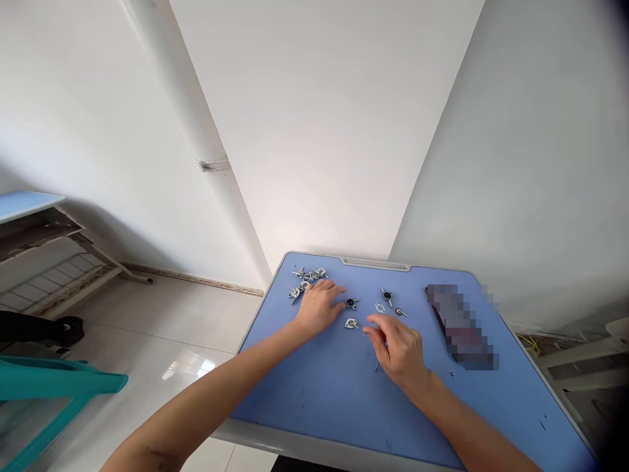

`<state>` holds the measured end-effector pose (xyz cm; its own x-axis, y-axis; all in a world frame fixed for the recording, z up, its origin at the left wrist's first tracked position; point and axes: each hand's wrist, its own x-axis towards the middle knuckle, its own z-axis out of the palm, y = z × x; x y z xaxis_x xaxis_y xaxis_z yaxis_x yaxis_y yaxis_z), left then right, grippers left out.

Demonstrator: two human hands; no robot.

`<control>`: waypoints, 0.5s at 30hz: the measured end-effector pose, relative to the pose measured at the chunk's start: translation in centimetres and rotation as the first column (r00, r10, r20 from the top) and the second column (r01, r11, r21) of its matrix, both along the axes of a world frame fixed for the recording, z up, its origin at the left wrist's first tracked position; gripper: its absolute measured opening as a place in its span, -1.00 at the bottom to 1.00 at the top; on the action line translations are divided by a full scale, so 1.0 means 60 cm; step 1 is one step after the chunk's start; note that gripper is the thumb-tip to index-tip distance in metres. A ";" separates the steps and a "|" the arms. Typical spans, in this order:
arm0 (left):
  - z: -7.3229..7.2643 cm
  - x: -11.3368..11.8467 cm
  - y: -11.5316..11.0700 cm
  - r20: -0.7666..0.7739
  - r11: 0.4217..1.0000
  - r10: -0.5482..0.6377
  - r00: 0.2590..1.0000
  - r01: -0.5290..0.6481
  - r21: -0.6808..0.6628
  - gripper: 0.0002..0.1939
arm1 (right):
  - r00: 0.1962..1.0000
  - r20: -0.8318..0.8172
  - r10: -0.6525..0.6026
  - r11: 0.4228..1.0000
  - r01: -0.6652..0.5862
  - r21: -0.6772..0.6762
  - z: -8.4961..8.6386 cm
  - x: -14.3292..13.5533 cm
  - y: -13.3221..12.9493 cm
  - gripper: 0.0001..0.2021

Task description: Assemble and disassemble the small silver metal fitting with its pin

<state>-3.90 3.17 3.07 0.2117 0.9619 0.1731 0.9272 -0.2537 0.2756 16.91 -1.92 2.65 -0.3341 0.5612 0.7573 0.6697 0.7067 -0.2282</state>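
Over the blue tabletop, my left hand (pixel 319 307) has its fingers apart, with a black-centred metal part (pixel 350 303) just right of its fingertips. Behind that hand lies a cluster of small metal parts (pixel 312 275). My right hand (pixel 396 342) is curved, thumb and forefinger apart with nothing visible between them. To its left rests a flat metal part with a pin (pixel 352 324). Beyond the right hand are a thin oval metal plate (pixel 380 308), a small round part with a pin (pixel 400 312) and another black-centred part (pixel 387 296). A thin pin (pixel 377 367) shows beside the right palm.
A blurred dark item (pixel 464 328) lies on the right of the blue desk (pixel 314 393). White walls stand behind the desk. At the left are a teal stool (pixel 63 380), another desk (pixel 29 204) and a black shoe (pixel 71 330).
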 end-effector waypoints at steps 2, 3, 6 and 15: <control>0.016 -0.023 0.022 -0.037 0.998 0.051 0.998 -0.050 0.027 -0.67 | 0.995 0.068 0.070 0.984 -0.080 0.162 0.006 -0.001 -0.009 -0.82; 0.023 -0.034 0.035 -0.054 0.996 0.087 0.995 -0.085 0.038 -0.67 | 0.989 0.108 0.101 0.971 -0.122 0.208 0.010 -0.002 -0.015 -0.83; 0.036 -0.057 0.077 -0.112 0.992 0.127 0.985 -0.126 0.017 -0.66 | 0.951 0.212 0.227 0.918 -0.281 0.280 0.016 -0.008 -0.038 -0.86; 0.024 -0.044 0.119 -0.185 0.993 0.069 0.980 -0.084 -0.077 -0.72 | 0.903 0.083 0.421 0.907 -0.422 -0.007 -0.016 -0.031 -0.061 -0.74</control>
